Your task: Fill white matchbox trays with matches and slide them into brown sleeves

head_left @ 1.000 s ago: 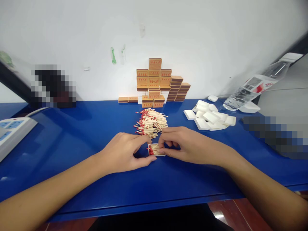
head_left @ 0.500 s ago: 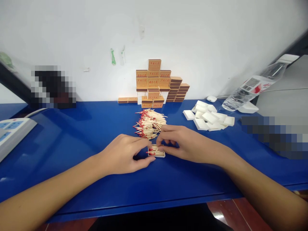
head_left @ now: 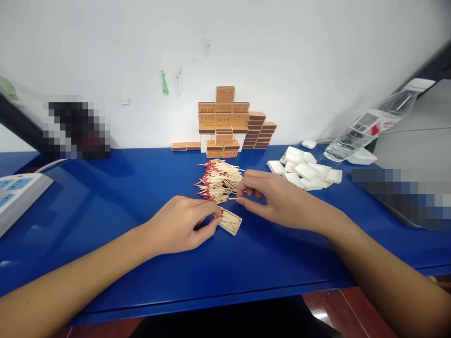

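Observation:
My left hand (head_left: 190,223) pinches the left end of a small white matchbox tray (head_left: 234,232), thumb and fingers closed on it. Matches (head_left: 230,219) with red heads fill the tray, which lies at a slant on the blue table. My right hand (head_left: 266,195) hovers just above and right of the tray, its thumb and forefinger pinched on a match (head_left: 233,198) that points left. Right behind the tray lies a heap of loose matches (head_left: 220,178), most of their red heads to the left.
Closed matchboxes (head_left: 223,119) stand stacked against the wall. White empty trays (head_left: 306,171) are heaped at the right, near a leaning plastic bottle (head_left: 366,126). A white power strip (head_left: 31,192) sits at the far left, and the table's front edge (head_left: 218,303) runs close to me.
My right hand has lifted away from the tray, up and to the right, and now pinches a match. The tray has turned from straight to slanted in my left fingers.

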The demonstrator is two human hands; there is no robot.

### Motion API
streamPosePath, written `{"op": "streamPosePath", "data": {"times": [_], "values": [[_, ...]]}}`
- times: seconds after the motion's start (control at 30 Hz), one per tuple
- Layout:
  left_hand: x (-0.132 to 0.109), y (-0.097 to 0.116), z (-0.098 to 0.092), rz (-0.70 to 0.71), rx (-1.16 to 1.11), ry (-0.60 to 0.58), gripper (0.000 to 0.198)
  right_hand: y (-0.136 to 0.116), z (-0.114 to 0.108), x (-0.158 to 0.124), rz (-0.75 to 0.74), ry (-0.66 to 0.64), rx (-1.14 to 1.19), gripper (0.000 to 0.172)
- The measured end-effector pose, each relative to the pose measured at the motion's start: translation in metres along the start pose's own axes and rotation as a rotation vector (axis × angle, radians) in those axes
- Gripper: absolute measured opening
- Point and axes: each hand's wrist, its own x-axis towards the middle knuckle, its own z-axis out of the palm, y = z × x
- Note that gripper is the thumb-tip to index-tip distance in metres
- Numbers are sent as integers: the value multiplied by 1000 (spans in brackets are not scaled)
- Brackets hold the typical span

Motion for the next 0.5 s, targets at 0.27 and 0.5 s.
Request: {"op": "streamPosePath", "data": {"times": [0.27, 0.5], "values": [[2, 1, -4, -86, -49, -100, 11, 5, 2, 2, 1, -3, -23, 11], [1, -1, 1, -37, -50, 16, 12, 6, 2, 1, -7, 7, -32, 11]]}}
